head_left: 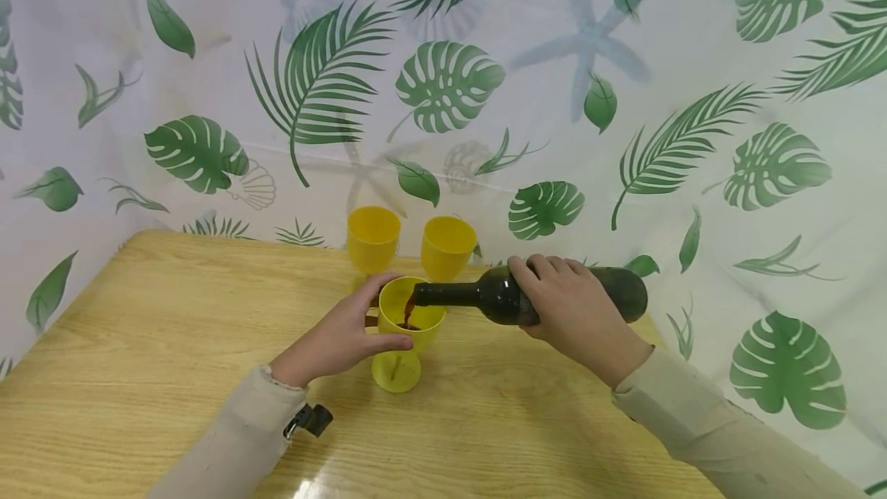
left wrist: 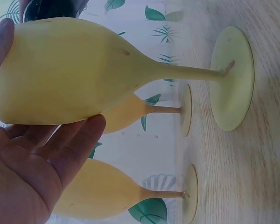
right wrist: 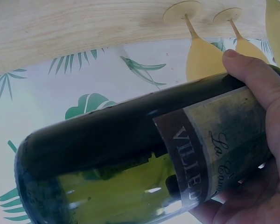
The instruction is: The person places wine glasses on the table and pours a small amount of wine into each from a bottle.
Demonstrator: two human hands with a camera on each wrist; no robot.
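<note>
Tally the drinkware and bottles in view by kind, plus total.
Yellow stemmed goblets: 3
Dark green glass bottle with a paper label: 1
Total: 4

Your head view is softly and fairly evenly lit, with a small white glare on the pale yellow wood-grain tabletop (head_left: 173, 314) at the bottom edge and a faint shadow on it below your dark green glass bottle (head_left: 499, 295). Your wrist views look cooler, hazier and softer in detail, and in the right one white glints mark the bottle.
</note>
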